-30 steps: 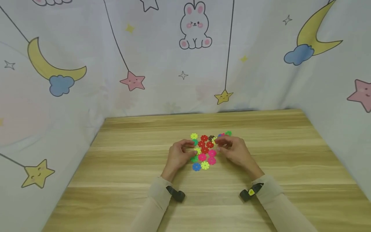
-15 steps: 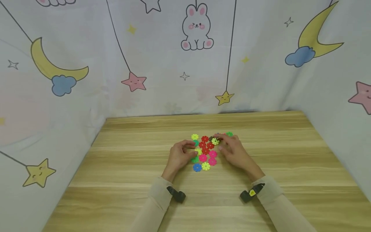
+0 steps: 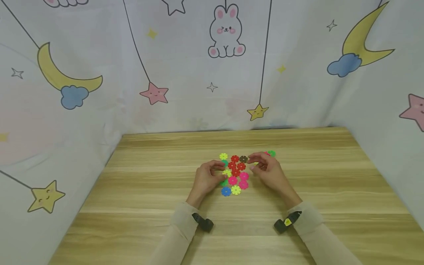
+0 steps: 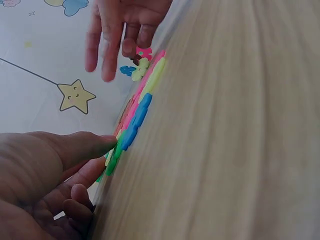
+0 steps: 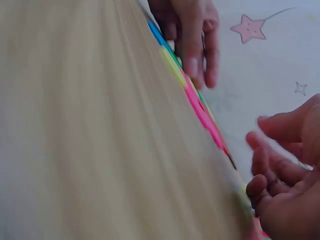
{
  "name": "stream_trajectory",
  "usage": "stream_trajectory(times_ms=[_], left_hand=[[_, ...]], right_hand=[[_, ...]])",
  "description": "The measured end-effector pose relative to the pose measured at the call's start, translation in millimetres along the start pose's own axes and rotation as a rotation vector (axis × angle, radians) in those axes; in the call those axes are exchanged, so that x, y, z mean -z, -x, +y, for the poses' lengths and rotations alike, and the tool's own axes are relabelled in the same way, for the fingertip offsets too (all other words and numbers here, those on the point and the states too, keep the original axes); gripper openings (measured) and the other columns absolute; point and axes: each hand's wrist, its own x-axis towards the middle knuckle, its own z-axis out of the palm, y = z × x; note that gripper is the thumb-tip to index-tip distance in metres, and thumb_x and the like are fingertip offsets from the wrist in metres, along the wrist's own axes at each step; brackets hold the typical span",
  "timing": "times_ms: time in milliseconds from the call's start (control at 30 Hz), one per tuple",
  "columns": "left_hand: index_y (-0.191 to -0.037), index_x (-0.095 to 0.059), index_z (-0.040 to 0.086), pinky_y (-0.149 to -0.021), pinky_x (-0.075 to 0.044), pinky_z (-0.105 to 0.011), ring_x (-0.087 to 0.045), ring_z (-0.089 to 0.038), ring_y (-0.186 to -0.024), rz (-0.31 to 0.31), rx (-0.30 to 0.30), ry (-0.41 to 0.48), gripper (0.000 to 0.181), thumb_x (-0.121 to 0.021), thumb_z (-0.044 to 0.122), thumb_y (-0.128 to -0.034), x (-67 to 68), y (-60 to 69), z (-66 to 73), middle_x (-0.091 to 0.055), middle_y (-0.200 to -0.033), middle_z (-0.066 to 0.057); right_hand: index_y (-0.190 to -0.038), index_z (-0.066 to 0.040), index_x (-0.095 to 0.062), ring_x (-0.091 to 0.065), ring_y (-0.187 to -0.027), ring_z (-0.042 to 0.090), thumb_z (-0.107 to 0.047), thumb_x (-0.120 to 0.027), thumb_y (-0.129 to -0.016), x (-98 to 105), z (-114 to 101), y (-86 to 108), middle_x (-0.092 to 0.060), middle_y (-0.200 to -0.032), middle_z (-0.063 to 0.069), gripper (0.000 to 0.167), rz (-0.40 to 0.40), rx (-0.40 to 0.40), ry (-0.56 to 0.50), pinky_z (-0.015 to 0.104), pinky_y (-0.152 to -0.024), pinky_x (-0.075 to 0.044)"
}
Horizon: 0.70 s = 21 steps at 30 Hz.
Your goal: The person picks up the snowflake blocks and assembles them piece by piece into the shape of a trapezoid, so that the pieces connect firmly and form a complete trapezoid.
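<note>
Flower-shaped plastic discs lie flat together on the table, among them a blue disc [image 3: 226,191], a red disc [image 3: 235,159], a pink disc [image 3: 243,184] and a brown disc [image 3: 243,159]. My left hand [image 3: 208,179] rests at the group's left edge, its thumb touching a green disc [image 4: 116,157] in the left wrist view. On the other side, my right hand [image 3: 271,176] hovers with bent fingers parted from the thumb; its fingertips look bare in the right wrist view. Partly hidden behind it are a yellow disc [image 3: 256,163] and a green disc [image 3: 272,153].
A wood-grain table [image 3: 149,176] extends around the discs. White cloth [image 3: 185,73] printed with moons, stars and a rabbit stands behind it and along both sides. A dark wrist camera [image 3: 206,224] is strapped at the left cuff, another [image 3: 281,225] at the right.
The yellow disc near my right fingers has shifted right, away from the brown one, and the green and pink discs behind that hand also lie farther right. My left hand has stayed nearly still.
</note>
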Motion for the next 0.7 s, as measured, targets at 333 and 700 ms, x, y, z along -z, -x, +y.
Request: stream_trajectory(times_ms=[333,700], left_hand=[[-0.121,-0.077,0.008,-0.061,-0.037,-0.020,-0.048,-0.012,-0.069,-0.006,-0.012,-0.020,0.037,-0.087,0.006,-0.0861,-2.0,0.5,5.1,-0.082,-0.113,-0.011],[-0.124,-0.073,0.007,-0.063,-0.040,-0.020,-0.050,-0.013,-0.071,-0.084,-0.042,0.003,0.039,-0.076,-0.007,-0.0877,-3.3,3.2,8.7,-0.079,-0.111,-0.017]], right_hand=[[-0.119,-0.006,-0.073,-0.063,-0.079,0.012,-0.012,-0.085,-0.091,-23,-8,6.5,-0.081,-0.109,0.009,0.030,-0.037,-0.028,0.208,0.023,-0.071,-0.051],[-0.124,-0.009,-0.073,-0.072,-0.094,0.019,-0.002,-0.083,-0.090,-26,-6,7.0,-0.077,-0.107,0.008,0.037,-0.056,-0.035,0.099,0.025,-0.083,-0.059]])
